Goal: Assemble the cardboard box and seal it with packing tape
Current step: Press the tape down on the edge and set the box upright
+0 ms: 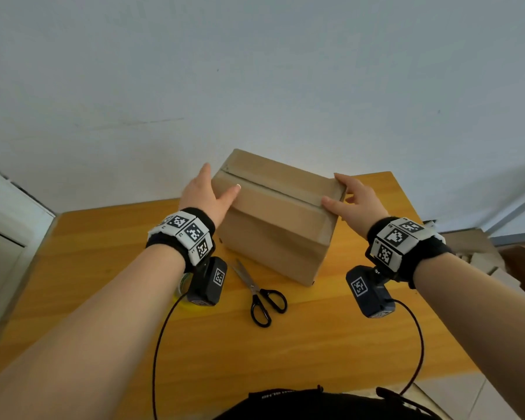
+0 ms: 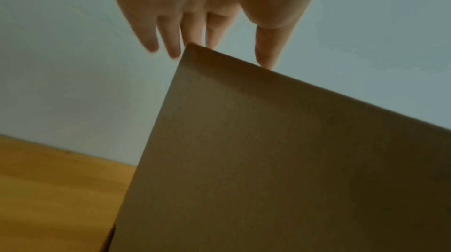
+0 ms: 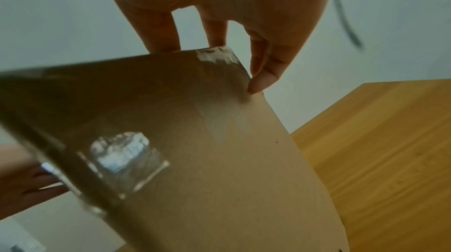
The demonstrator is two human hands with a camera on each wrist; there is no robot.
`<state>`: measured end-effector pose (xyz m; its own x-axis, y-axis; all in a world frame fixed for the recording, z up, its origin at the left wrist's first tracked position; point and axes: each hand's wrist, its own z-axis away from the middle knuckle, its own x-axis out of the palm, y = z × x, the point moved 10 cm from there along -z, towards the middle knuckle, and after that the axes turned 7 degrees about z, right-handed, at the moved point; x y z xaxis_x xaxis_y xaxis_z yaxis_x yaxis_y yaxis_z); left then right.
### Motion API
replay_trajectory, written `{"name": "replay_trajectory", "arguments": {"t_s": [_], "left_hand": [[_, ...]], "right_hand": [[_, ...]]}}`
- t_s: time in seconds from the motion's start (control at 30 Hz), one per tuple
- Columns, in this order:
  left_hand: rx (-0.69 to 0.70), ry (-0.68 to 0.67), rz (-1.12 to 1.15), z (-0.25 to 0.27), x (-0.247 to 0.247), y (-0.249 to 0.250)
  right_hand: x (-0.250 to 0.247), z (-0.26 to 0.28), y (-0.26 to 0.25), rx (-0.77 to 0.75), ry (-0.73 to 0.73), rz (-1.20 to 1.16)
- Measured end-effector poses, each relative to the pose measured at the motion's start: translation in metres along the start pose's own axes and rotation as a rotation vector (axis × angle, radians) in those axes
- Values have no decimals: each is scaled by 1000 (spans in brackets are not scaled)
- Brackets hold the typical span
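A brown cardboard box (image 1: 273, 237) stands on the wooden table (image 1: 103, 268), its top flaps folded down with a dark seam running along the top. My left hand (image 1: 206, 195) lies against the box's left end with straight fingers, thumb on the top flap. At the right end, my right hand (image 1: 352, 198) has its thumb on top near the seam and its fingers against the end wall. From the left wrist, straight fingers (image 2: 171, 40) reach past the box's corner (image 2: 268, 159). Shiny clear tape patches (image 3: 127, 152) show on the box wall in the right wrist view.
Black-handled scissors (image 1: 261, 295) lie on the table just in front of the box. A yellowish tape roll (image 1: 182, 286) is mostly hidden behind my left wrist camera. A plain wall rises right behind the table. Cardboard pieces (image 1: 479, 253) sit off the table's right edge.
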<state>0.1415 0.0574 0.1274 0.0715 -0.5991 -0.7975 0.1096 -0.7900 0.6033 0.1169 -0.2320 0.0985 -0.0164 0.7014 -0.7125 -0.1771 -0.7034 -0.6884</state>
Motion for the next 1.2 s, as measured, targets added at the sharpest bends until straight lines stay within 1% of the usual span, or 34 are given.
{"name": "replay_trajectory", "arguments": {"t_s": [0.03, 0.07, 0.13, 0.2, 0.27, 0.4, 0.57, 0.67, 0.8, 0.87, 0.93, 1.03, 1.1, 1.2], "left_hand": [[-33, -56, 45, -2, 5, -6], [-51, -83, 68, -2, 8, -9], [-60, -81, 78, -2, 7, -12], [-58, -65, 91, -1, 4, -9], [-59, -40, 118, 0, -1, -5], [-64, -3, 128, 0, -12, 0], [-6, 34, 117, 8, -22, 5], [-29, 31, 102, 13, -24, 0], [-93, 20, 74, 16, -27, -12], [-116, 5, 76, 17, -28, -18], [-132, -12, 63, 17, -28, -24], [-165, -27, 54, 18, -28, -35], [-187, -54, 96, 18, -24, -42], [-207, -102, 228, 20, -16, -51]], "right_hand": [[0, 1, 1, 25, 17, 4], [-1, 2, 4, 68, 30, 22], [1, 6, 11, 166, 8, 105], [7, 10, 10, 204, -55, 150], [9, 11, 3, 186, -68, 133], [-1, 7, -11, 133, 13, 82], [-9, 4, -21, 78, 47, 131], [-10, 5, -25, 63, 69, 107], [-10, 8, -33, 35, 117, 36], [-6, 9, -34, 48, 109, -53], [-2, 11, -32, 100, 112, -128], [1, 11, -26, 165, 153, -173], [4, 11, -22, 181, 165, -186], [13, 11, -19, 196, 141, -197]]}}
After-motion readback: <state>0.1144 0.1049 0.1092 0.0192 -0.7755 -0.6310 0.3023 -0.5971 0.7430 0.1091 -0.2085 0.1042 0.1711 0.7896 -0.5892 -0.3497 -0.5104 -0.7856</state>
